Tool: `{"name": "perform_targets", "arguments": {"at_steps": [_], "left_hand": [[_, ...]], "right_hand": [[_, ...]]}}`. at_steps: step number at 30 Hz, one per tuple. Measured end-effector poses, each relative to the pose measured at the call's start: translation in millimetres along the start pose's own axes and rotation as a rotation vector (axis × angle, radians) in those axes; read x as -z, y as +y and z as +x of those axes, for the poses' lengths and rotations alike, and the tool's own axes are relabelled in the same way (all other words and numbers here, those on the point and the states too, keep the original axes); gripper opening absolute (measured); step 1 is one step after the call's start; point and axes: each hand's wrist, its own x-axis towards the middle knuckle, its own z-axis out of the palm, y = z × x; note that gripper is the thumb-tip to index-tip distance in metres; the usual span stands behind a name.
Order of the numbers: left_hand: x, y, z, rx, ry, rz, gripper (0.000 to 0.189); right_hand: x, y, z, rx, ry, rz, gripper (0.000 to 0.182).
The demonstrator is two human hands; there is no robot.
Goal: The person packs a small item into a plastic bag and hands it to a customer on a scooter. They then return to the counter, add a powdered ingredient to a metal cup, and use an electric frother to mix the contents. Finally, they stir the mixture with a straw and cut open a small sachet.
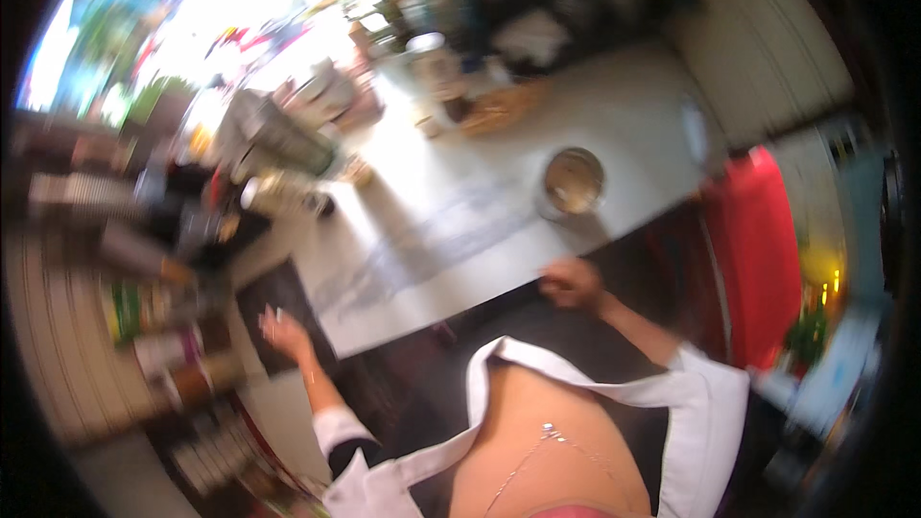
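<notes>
My left hand (286,334) is over a dark panel (273,302) at the left end of a white countertop (460,237). Its fingers look apart, and nothing shows in it. Near the counter's front edge hovers my right hand (573,284), its fingers partly curled. Blur hides whether anything is inside that hand. Beyond it, on the counter, stands a clear round container (573,183) with light brown contents. No contact between the right hand and this container is visible.
Toward the back left are a greyish container (277,131) and a small jar (288,191), both blurred. A brown flat item (504,108) and a white-topped jar (434,68) are further back. Packages (169,349) fill the left side. A red panel (755,259) rises at right.
</notes>
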Motion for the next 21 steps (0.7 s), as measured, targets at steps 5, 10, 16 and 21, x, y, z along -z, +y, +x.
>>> {"name": "perform_targets", "arguments": {"at_steps": [5,10,16,21], "left_hand": [[-35,-106,-6,0.146,-0.269,0.011,0.045],[-58,-124,-7,0.236,-0.489,0.171,0.047],[-41,-101,-5,0.281,-0.505,0.271,0.047],[-37,-90,-11,0.307,-0.462,0.193,0.048]], "right_hand": [[-208,-64,80,0.276,-0.245,0.282,0.013],[-413,-133,129,0.526,-0.606,0.310,0.036],[-497,-121,83,0.483,-0.384,0.216,0.066],[-475,-128,76,0.422,-0.379,0.035,0.067]]}}
